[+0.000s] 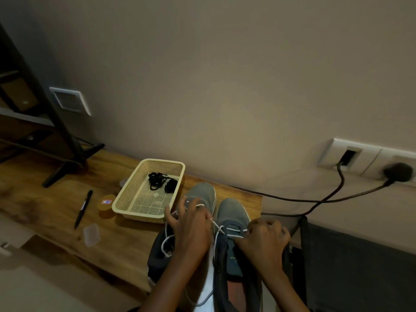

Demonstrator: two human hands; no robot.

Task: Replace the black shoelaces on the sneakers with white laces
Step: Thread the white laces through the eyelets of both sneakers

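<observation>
My left hand (191,226) pinches the white lace (217,226) above the sneakers (231,212) at the table (56,206) edge; right hand (265,242) curls there, grip I cannot tell; an uneven tug could unthread an eyelet or drag a shoe off.

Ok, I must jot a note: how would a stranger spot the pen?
On the wooden table stands a cream mesh basket. Left of it, past a small round tub, lies the pen: slim and black, far thinner than the stand foot behind.
</observation>
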